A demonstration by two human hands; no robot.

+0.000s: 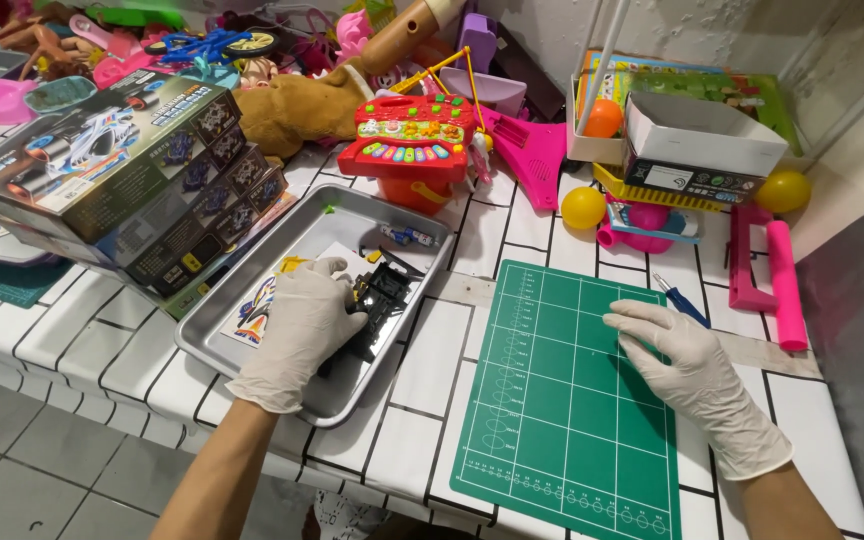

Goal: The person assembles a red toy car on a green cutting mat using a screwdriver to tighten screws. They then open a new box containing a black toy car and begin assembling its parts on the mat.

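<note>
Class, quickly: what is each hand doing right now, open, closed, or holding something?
Left hand: closed on a black toy part inside the metal tray.
Right hand: open, resting flat on the green cutting mat, holding nothing.

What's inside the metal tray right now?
In the metal tray: a black toy part under the left hand, a printed sheet, and a small blue-and-white piece. The hand hides part of the sheet and tray floor.
</note>
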